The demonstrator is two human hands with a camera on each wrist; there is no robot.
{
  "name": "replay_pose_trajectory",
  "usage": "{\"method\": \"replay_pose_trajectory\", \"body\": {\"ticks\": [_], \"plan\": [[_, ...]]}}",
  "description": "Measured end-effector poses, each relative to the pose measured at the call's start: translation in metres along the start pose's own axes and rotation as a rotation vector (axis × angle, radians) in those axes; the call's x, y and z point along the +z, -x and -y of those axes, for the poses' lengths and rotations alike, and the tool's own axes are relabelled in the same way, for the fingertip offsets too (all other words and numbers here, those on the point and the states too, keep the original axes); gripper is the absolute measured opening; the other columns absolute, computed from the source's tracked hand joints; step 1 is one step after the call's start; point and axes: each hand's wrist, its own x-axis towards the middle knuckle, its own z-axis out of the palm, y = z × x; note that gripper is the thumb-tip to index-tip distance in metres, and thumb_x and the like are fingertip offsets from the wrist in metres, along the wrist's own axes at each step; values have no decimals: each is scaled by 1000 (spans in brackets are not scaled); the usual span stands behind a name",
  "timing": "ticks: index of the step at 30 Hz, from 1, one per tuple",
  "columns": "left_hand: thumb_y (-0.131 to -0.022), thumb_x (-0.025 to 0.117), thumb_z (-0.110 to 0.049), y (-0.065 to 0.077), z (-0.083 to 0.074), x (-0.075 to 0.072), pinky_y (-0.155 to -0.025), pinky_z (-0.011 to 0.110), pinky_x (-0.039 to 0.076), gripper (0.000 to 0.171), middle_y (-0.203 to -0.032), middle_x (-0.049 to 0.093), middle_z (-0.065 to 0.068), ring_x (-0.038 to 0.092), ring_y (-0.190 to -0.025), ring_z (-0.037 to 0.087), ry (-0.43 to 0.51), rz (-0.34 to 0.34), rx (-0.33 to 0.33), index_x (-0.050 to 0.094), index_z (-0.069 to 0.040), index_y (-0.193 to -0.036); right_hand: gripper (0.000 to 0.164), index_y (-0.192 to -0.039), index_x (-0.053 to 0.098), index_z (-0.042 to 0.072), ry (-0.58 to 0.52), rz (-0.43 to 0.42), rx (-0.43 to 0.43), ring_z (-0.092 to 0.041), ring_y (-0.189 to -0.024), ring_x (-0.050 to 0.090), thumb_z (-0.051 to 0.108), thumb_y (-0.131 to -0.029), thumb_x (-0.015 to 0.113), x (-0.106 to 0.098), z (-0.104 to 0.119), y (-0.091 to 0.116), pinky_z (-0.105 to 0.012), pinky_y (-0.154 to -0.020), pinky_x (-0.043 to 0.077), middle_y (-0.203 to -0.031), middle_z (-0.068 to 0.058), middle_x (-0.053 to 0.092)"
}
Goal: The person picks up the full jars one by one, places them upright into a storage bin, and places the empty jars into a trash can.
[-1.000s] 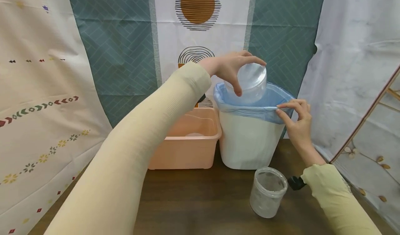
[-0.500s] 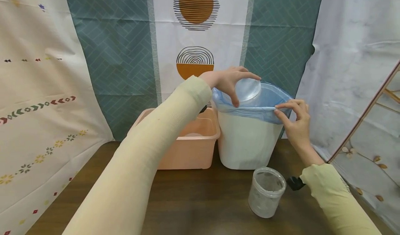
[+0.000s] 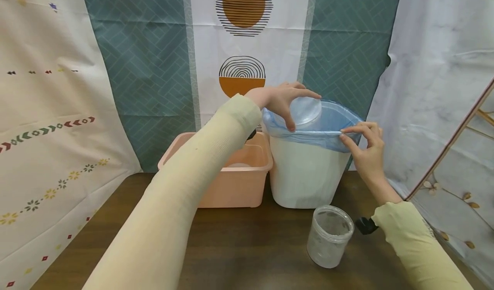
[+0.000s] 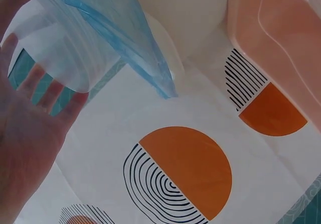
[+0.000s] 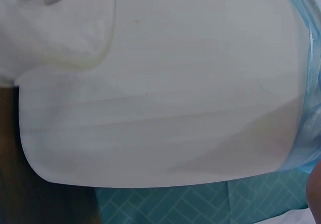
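Note:
My left hand [image 3: 282,103] spans a clear round plastic container [image 3: 307,111], thumb on the near side and fingers behind it. The container sits partly down inside the mouth of a white bin [image 3: 305,174], which is lined with a blue plastic bag [image 3: 339,117]. In the left wrist view, the fingers show through the see-through container [image 4: 65,43]. At the bin's right front rim, my right hand [image 3: 366,148] pinches the folded edge of the bag between thumb and fingers. The right wrist view is mostly the bin's white wall [image 5: 175,108].
A clear, lidless plastic jar [image 3: 330,238] stands on the dark wooden table [image 3: 247,247] in front of the bin. To the bin's left is a peach plastic tub [image 3: 235,189] with a pale object in it, partly behind my left arm. Patterned cloths [image 3: 146,67] hang behind and at the sides.
Over the first half second my left hand lowers the clear container into the bag-lined bin. Since then it has stayed at that height. The right hand keeps its pinch on the bag edge.

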Motion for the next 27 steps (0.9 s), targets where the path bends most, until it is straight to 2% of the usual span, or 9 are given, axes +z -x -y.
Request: {"method": "replay_pose_trajectory", "body": {"ticks": [5, 9, 16, 23, 27], "plan": [[-78, 82, -35, 1, -2, -2, -117, 50, 33, 97, -165, 13, -1, 14, -150, 24, -34, 10, -20, 24, -45, -154, 14, -95, 68, -11, -1, 9, 12, 4, -102, 37, -11, -81, 70, 0, 0, 0, -19, -89, 24, -98, 23, 49], [-80, 81, -35, 2, -3, -2, -119, 50, 31, 99, -167, 8, -1, 10, -153, 23, -4, 23, -31, 18, -44, -156, 14, -94, 68, -11, -9, 9, 10, 3, -101, 37, -12, -81, 70, 0, 0, 1, -18, -88, 24, -97, 23, 49], [-81, 82, -31, 6, 0, -5, -120, 43, 31, 99, -168, 8, -4, 7, -155, 18, 103, -15, 26, 19, -39, -157, 14, -94, 67, -12, -25, 7, -3, 3, -101, 38, -11, -81, 70, 1, 3, 1, -17, -89, 24, -98, 23, 50], [-82, 81, -32, 8, 0, -4, -121, 45, 30, 96, -168, 9, -4, 8, -155, 18, 109, -16, 47, 22, -39, -157, 14, -95, 68, -11, -16, 16, 3, 3, -101, 37, -11, -81, 70, -1, 0, 0, -18, -88, 23, -98, 23, 50], [-81, 81, -33, 11, -2, 1, -122, 45, 28, 95, -167, 14, -5, 9, -155, 18, 82, -25, 89, 23, -38, -156, 14, -96, 68, -11, -9, 21, 12, 4, -101, 37, -11, -82, 70, -1, -3, 0, -18, -88, 23, -99, 23, 50]]}}
